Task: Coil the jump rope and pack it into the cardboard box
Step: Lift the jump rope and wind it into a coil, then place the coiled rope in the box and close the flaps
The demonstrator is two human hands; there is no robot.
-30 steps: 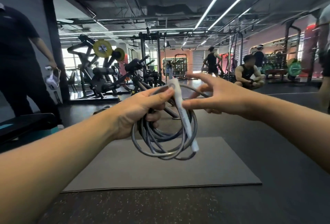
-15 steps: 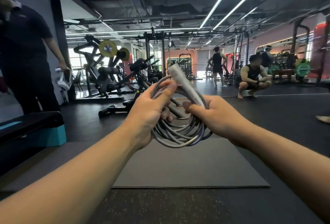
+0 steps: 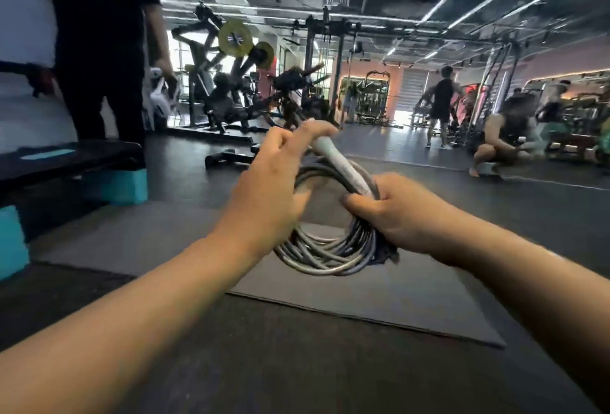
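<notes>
The grey jump rope [image 3: 325, 257] hangs in several loops between both hands, held up over the floor. Its white handle [image 3: 343, 166] lies slanted across the top of the coil. My right hand [image 3: 399, 212] is closed around the right side of the loops and the lower end of the handle. My left hand [image 3: 270, 189] holds the left side of the coil, with its fingers curled over the upper end of the handle. No cardboard box is in view.
A grey exercise mat [image 3: 379, 295] lies on the dark floor below the coil. A black and teal step platform [image 3: 76, 169] stands at the left, with a person in black [image 3: 102, 47] behind it. Gym machines [image 3: 237, 90] and other people [image 3: 505, 136] fill the background.
My right hand went from open beside the handle to closed on the coil. The handle has tilted over the loops, and the view has swung to the right and down.
</notes>
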